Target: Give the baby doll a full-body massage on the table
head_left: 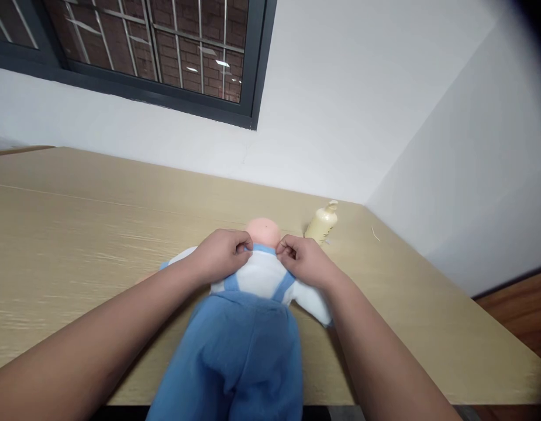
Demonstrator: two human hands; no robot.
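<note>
A doll (265,280) lies on the table with its bare pink head (263,231) away from me. It wears a white shirt with a light blue collar (264,249) and blue trousers (248,345) with shoulder straps. My left hand (226,251) is closed in a pinch on the left end of the collar. At the right end, my right hand (303,257) pinches the same collar. The white sleeves spread out to both sides, partly under my arms. The doll's face is not visible, and its trouser legs run past the bottom edge of the view.
Beyond my right hand, a pale yellow bottle (323,224) stands on the wooden table (77,234). A thin, light-coloured strand (375,234) lies to its right. White walls (340,105) meet in a corner behind the table, and a dark-framed window (165,52) with bars is at upper left.
</note>
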